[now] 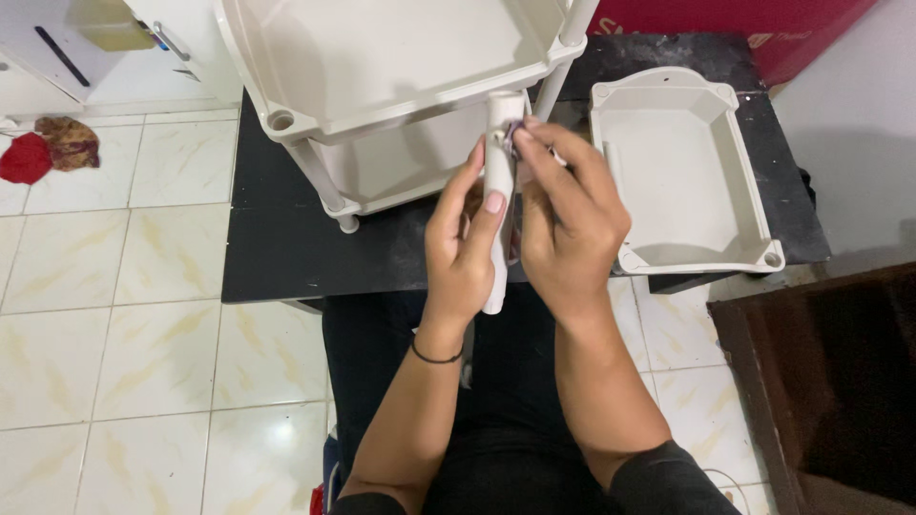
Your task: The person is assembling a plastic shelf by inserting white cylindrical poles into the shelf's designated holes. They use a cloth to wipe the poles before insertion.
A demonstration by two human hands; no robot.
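Here both hands were closed on a white plastic tube [495,191] held upright above the black table [286,238]: left hand [465,243] gripping its middle, right hand [568,215] pinching near its top, beside the cream shelf rack [382,67]

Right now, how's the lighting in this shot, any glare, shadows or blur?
Head view: even indoor light, a soft glare patch on the floor tiles; dark shadow over the wooden piece at right; left hand, right hand and white tube sharp enough, no marked blur.
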